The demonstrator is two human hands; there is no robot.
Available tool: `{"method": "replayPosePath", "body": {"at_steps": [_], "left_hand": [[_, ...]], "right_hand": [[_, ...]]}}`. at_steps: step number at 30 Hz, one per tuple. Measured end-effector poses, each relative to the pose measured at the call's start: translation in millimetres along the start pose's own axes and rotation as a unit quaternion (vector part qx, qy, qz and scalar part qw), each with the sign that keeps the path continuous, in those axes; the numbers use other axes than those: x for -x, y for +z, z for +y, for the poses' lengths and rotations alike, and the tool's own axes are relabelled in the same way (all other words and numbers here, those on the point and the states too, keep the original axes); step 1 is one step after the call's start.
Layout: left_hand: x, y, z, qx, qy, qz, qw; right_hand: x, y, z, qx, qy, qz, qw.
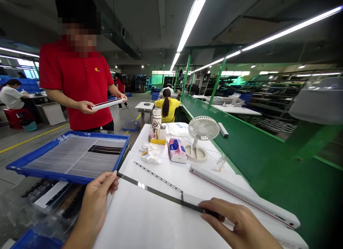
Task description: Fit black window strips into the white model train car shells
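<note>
A long thin dark metal strip (160,194) stretches just above the white table (139,220) between both hands. My left hand (98,197) pinches its left end near the table's left edge. My right hand (235,222) is closed on its right end at the lower right. A second thin strip with holes (158,177) lies flat on the table just behind it.
A blue tray (66,174) of stacked strips sits at the left. A person in a red shirt (77,84) stands behind it holding a flat white panel. A small white fan (200,134), tissue pack (176,150), bottles and a long white bar (241,195) lie on the table. A green conveyor frame (268,159) runs along the right.
</note>
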State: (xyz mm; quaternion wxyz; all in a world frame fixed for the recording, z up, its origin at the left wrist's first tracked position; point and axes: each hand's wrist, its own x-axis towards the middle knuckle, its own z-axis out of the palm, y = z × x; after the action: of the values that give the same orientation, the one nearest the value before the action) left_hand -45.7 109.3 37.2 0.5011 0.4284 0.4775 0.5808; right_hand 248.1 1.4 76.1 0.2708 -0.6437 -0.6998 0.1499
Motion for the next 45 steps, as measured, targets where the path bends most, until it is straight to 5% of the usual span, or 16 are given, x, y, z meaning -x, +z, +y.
{"method": "replayPosePath", "body": {"at_steps": [7,12,17,22,27,32,38,45], "left_hand": [[-79.0,34.0,-12.3,-0.116,0.066,-0.088,0.987],[-139.7,70.9,-55.6,-0.278,0.111,-0.185,0.936],[-179.8,120.8,-96.8,-0.373,0.106,-0.252,0.887],[-213.8,152.8,-105.8,-0.391,0.088,-0.241,0.884],[-238.5,158.5,-97.1,-0.390,0.095,-0.183,0.897],[-216.8,145.2,-103.4,-0.409,0.141,-0.223,0.873],[-161.7,117.7,-99.7,-0.438,0.204,-0.300,0.823],[-96.3,48.8,-76.2,-0.466,0.265,-0.278,0.797]], "right_hand": [[-67.9,-11.3,49.9,0.055,0.014,0.007,0.998],[-96.5,-14.5,108.8,0.019,0.101,0.033,0.994],[-104.1,-1.5,128.1,-0.006,0.101,0.017,0.995],[-104.5,-0.4,127.9,-0.024,0.112,0.012,0.993],[-118.5,-2.7,125.5,0.040,0.096,0.027,0.994],[-165.4,12.2,107.8,0.094,0.065,0.015,0.993],[-241.9,62.9,84.3,0.201,0.063,-0.027,0.977],[-284.7,99.5,92.7,0.282,0.089,-0.056,0.954]]}}
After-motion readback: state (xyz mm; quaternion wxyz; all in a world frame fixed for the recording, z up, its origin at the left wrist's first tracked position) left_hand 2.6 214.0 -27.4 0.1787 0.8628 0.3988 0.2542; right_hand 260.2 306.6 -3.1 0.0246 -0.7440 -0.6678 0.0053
